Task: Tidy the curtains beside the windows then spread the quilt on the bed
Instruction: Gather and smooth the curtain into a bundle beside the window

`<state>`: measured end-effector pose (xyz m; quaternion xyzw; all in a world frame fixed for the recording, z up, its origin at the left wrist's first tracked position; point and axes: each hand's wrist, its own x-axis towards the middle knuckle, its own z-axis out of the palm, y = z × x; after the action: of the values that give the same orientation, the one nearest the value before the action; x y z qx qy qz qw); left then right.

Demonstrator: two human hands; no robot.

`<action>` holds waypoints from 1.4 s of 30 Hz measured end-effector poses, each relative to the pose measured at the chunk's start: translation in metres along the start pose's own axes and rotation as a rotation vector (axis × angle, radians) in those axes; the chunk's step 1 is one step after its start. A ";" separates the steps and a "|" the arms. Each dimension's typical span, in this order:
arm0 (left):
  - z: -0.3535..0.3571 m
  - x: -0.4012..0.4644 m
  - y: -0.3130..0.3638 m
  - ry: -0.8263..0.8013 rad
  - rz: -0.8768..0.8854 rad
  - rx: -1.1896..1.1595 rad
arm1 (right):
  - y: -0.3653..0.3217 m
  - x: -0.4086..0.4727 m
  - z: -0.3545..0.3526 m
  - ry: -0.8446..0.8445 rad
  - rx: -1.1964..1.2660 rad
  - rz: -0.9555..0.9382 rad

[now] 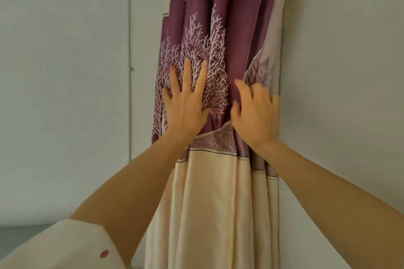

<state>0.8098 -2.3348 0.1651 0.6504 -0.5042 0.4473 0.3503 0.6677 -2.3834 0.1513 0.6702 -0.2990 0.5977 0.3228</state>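
curtain (218, 192) gathered by wall corner | left hand (185, 105) flat, fingers spread on folds | right hand (254, 113) fingers pinching a pleat | risk: pleats may slide loose if the pinch slackens

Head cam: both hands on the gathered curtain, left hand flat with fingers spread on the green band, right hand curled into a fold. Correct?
Not quite. The head view shows the band is purple, not green. The left hand lies flat with fingers spread on the purple band of the gathered curtain, and the right hand is curled into a fold beside it.
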 end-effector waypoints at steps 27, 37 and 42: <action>0.118 0.052 -0.021 -0.151 0.096 0.020 | 0.036 0.076 0.121 -0.707 -0.116 -0.050; 0.203 0.098 -0.055 -0.128 0.099 0.107 | 0.056 0.089 0.219 -0.730 -0.080 -0.091; 0.205 0.101 -0.058 -0.140 0.114 0.090 | 0.060 0.087 0.220 -0.724 -0.018 -0.096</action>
<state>0.9217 -2.5410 0.1870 0.6654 -0.5428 0.4424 0.2586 0.7631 -2.5954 0.2250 0.8488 -0.3672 0.3032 0.2297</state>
